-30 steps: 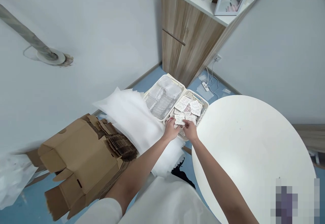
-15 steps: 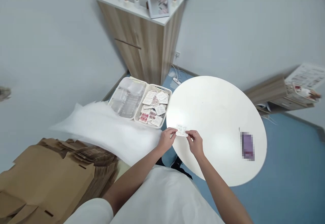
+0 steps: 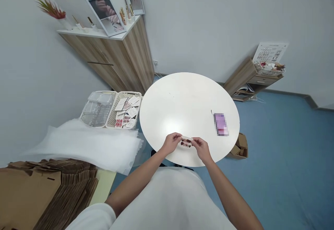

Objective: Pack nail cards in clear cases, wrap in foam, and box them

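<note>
Between my two hands, over the near edge of a round white table [image 3: 188, 94], is a small card of press-on nails [image 3: 186, 142]. Dark red and pale nails show on the side facing me. My left hand [image 3: 171, 143] pinches the card's left edge between thumb and fingertips. On the opposite edge, my right hand [image 3: 201, 148] grips it the same way. To the left of the table stands a white basket [image 3: 110, 119] filled with similar nail cards [image 3: 127, 110], some showing printed backs and others red nails.
Another basket [image 3: 83, 113] holds clear plastic cases. White foam sheets [image 3: 91, 143] and stacked brown cardboard [image 3: 28, 191] lie at the left. A pixelated purple object [image 3: 220, 124] rests on the table. Beyond stand a wooden cabinet [image 3: 112, 54], a low shelf [image 3: 241, 73] and a floor box [image 3: 241, 146].
The card has turned over: its printed side faced me before, and the nails show now. My view has swung right, so the baskets and cabinet appear farther left.
</note>
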A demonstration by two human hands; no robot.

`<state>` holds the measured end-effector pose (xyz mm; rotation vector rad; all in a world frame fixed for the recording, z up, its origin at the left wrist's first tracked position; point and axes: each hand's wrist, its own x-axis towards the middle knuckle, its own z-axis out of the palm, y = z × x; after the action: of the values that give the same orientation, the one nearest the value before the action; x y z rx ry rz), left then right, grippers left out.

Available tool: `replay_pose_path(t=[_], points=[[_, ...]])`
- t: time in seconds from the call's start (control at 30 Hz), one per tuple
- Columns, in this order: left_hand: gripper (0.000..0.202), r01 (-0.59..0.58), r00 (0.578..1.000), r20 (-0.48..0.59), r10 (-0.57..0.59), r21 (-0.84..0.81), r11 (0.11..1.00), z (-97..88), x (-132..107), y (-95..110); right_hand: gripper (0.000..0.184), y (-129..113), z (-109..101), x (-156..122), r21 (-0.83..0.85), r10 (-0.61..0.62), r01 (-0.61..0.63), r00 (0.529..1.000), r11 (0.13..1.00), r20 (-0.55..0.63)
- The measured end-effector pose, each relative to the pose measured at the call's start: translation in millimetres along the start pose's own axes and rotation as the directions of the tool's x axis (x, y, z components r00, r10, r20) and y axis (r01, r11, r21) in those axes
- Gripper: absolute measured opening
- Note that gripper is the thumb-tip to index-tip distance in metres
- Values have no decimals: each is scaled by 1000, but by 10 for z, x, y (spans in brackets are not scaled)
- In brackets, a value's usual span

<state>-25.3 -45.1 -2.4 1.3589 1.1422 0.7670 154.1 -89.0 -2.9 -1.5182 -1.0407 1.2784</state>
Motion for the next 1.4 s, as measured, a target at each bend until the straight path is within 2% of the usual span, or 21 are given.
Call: replay_pose_path(t=[0.1,0.23,0.4,0.57,0.9,1.0,1.2,1.3,1.4], points=[[26,121,993,22,-119,-160,980,198,13,-12,32,32,-194,33,128,84,-84,996,988,12],[31,186,983,52,-179,-256,948,349,-47,-44,34,61,-333,92,222,141,-148,989,964,48],[33,228,972,21,-233,-303,925,429,-92,-24,39,78,-385,164,260,153,-155,988,953,28],[33,241,966,-10,-257,-322,916,419,-50,23,38,68,-412,192,282,124,-126,992,951,26],[34,229,968,-23,-249,-322,919,372,-3,65,39,18,-404,184,239,106,-104,994,965,4],[32,228,967,-32,-252,-323,918,365,0,53,41,1,-402,170,200,93,-97,995,975,30],[33,178,979,-39,-199,-307,935,334,6,60,78,77,-350,131,85,44,-63,978,994,206],[46,121,992,5,-122,-204,971,268,-17,93,77,122,-307,132,58,34,-46,979,997,201],[73,29,996,81,-27,-28,999,154,-43,129,75,108,-272,166,-25,15,-10,974,1000,225]])
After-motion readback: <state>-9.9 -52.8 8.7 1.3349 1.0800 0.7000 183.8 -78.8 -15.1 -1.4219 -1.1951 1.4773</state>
